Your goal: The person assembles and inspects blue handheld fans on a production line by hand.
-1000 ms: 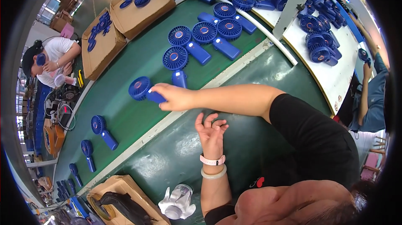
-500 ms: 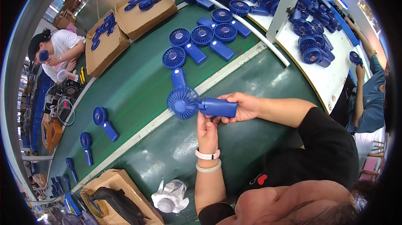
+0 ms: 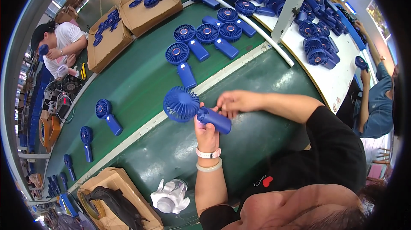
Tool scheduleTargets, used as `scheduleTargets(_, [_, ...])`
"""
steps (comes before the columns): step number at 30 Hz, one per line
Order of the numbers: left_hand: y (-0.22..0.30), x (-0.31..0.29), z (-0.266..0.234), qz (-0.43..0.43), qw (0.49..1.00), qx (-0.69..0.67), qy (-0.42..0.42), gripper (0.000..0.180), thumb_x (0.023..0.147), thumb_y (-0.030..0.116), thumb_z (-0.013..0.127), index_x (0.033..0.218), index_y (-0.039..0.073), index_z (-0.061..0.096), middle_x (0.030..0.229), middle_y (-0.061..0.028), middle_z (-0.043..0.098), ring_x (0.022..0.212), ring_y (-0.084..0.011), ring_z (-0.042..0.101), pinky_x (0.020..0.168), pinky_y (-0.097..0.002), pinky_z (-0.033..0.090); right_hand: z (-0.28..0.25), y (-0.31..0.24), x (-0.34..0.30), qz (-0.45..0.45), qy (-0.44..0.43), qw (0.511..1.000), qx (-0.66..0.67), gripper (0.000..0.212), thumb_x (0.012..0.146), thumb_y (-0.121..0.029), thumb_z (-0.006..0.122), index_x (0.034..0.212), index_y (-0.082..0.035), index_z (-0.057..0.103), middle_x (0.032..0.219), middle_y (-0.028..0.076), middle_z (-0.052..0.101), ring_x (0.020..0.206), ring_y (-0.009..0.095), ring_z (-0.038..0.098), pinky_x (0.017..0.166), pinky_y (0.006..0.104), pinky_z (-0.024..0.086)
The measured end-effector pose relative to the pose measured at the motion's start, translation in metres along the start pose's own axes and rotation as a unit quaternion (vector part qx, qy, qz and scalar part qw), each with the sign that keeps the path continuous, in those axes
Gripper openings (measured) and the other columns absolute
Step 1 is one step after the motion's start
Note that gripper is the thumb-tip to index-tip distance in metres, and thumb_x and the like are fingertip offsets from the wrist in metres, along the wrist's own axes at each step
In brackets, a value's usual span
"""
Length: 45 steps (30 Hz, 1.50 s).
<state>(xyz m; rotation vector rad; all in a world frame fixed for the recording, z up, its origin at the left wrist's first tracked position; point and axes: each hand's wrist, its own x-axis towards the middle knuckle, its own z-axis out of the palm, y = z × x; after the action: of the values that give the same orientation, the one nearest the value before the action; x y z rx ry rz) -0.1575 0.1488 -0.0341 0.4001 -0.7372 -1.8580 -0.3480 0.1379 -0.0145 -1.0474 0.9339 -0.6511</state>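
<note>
My left hand (image 3: 207,132) is closed around the neck and upper handle of a blue handheld fan (image 3: 219,121), above the green bench. The fan's round head (image 3: 181,103) points to the left and its handle slants down to the right. Just behind the handle is my right hand (image 3: 234,102), its fingers curled together; whatever they may pinch is too small or hidden to name. Beyond the held fan, a blue fan (image 3: 186,74) lies on the green belt with several more like it.
A white-edged strip (image 3: 231,68) divides belt and bench. Near left stand a cardboard box (image 3: 147,213) with a black item and a white crinkled object (image 3: 170,196). A white table (image 3: 338,82) heaped with fans is at right. Co-workers sit at far left and right.
My right hand has let go of the fan's handle and drawn slightly back. The fan now rests in my left hand, tilted more downward to the right. Fans on the belt have shifted slightly.
</note>
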Motion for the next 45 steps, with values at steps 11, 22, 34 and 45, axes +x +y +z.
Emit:
scheduleTargets(11, [0.001,-0.004,0.007,-0.041,0.991,0.094,0.086,0.049,0.086,0.018,0.06,0.124,0.005,0.031,0.108,-0.0123,0.051,0.089,-0.0254,0.06,0.074,-0.037,0.051,-0.015,-0.042,0.099,-0.227,0.232,0.789,-0.522,0.035,0.084,-0.024,0.057,0.117,-0.014,0.052,0.112,0.018,0.047,0.099,0.035,0.053,0.086,0.0405,0.046])
scheduleTargets(22, [0.001,0.002,0.01,-0.021,0.992,0.075,0.099,0.045,0.088,0.016,0.057,0.124,0.006,0.034,0.115,-0.0162,0.051,0.099,-0.0302,0.057,0.083,-0.0424,0.048,-0.026,-0.035,0.134,-0.313,0.291,0.791,-0.437,0.037,0.069,-0.005,0.064,0.105,-0.006,0.055,0.109,0.017,0.05,0.095,0.031,0.057,0.083,0.0372,0.048])
scheduleTargets(34, [-0.002,-0.004,0.007,0.024,0.991,0.064,0.113,0.051,0.087,0.008,0.057,0.13,0.004,0.03,0.118,-0.0154,0.048,0.103,-0.024,0.053,0.092,-0.0396,0.044,-0.016,-0.016,0.021,-0.084,-0.108,0.851,0.507,0.06,0.08,-0.014,0.054,0.134,-0.009,0.028,0.108,0.016,0.051,0.073,0.02,0.055,0.061,0.0312,0.05])
scheduleTargets(45, [0.002,-0.001,0.01,0.024,0.993,0.065,0.099,0.047,0.087,0.009,0.057,0.127,0.004,0.034,0.115,-0.0164,0.053,0.099,-0.0295,0.057,0.089,-0.0407,0.045,-0.014,-0.002,0.026,-0.101,-0.156,0.869,0.459,0.051,0.089,-0.043,0.046,0.124,-0.006,0.042,0.107,0.016,0.056,0.077,0.022,0.055,0.063,0.0326,0.046])
